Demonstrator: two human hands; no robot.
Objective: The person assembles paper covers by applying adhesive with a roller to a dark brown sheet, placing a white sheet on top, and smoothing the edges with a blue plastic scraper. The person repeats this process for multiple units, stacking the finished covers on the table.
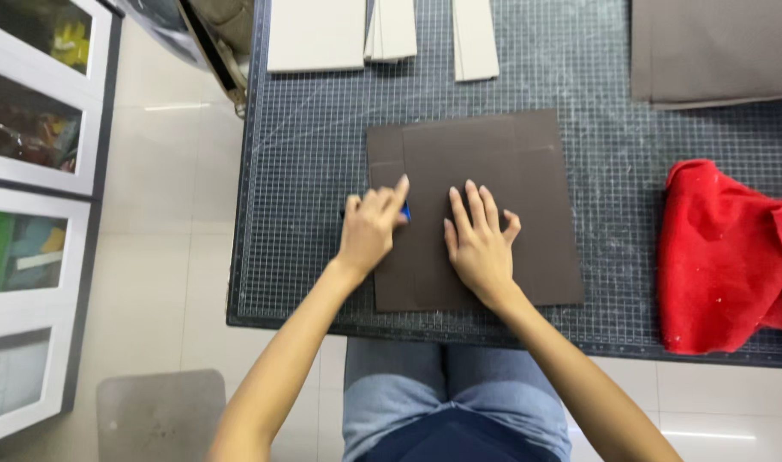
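A dark brown sheet of card [493,154] lies flat on a dark green gridded cutting mat [314,171]. It shows faint crease lines near its left and top edges. My right hand [481,244] presses flat on the middle of the sheet, fingers spread. My left hand [372,227] grips a small blue tool [405,213] and holds it against the sheet's left crease, the forefinger stretched along it.
A crumpled red cloth [725,257] lies on the mat's right side. Pale card strips [391,30] and a pale board [315,34] sit at the far edge, a grey-brown board stack [716,51] at far right. White-framed shelves [31,214] stand to the left.
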